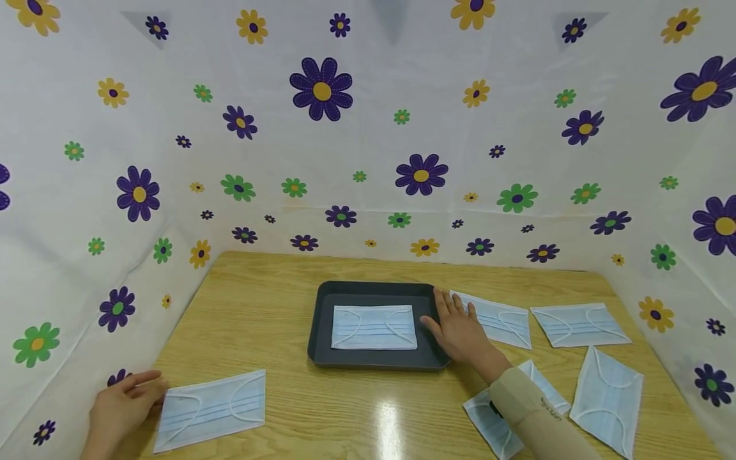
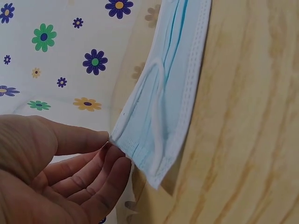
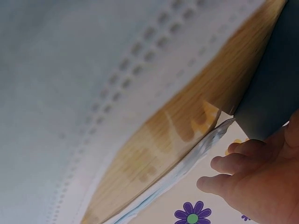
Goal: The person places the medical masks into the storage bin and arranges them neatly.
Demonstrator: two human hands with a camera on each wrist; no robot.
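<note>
In the head view, my left hand (image 1: 123,406) is at the table's left side, by a light blue face mask (image 1: 213,409) with white ear loops. The left wrist view shows thumb and fingers pinching a corner of that face mask (image 2: 168,98). My right hand (image 1: 460,329) lies with fingers extended at the right rim of a dark grey tray (image 1: 379,360); in the right wrist view, the same hand (image 3: 261,172) is beside the tray's dark wall (image 3: 273,74). Another face mask (image 1: 374,327) lies flat inside the tray.
Right of the tray lie several more face masks: one by my right hand (image 1: 500,321), one at the back right (image 1: 581,324), one at the right edge (image 1: 609,399), and one partly under my right forearm (image 1: 489,425). A flower-patterned curtain (image 1: 368,140) surrounds the wooden table (image 1: 322,409).
</note>
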